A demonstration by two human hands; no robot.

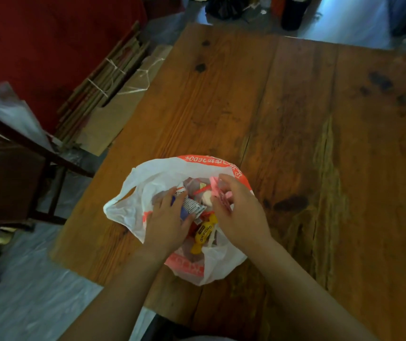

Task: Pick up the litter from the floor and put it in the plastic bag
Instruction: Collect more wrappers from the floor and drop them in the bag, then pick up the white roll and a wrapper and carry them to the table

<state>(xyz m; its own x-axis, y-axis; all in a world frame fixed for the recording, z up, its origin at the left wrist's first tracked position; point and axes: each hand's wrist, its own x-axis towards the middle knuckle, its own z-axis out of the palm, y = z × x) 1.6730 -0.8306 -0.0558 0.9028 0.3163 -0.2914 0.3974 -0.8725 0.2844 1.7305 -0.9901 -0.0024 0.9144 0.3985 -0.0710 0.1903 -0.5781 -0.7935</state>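
A white plastic bag (148, 183) with orange print lies open on the wooden table (295, 119). Both my hands are over its mouth. My left hand (165, 222) grips a crumpled white and blue wrapper (191, 206) at the bag's opening. My right hand (239, 210) pinches a pink paper strip (215, 190) just above the bag. Inside the bag lie a yellow candy wrapper (203, 233), a pale round piece (207, 196) and other scraps, partly hidden by my hands.
A dark wooden chair (25, 168) stands left of the table. Bundled sticks (103, 80) and flat cardboard (123, 107) lean by a red wall. Pale sheeting (25, 303) covers the floor at lower left. Dark bags (224, 6) sit beyond the table's far edge.
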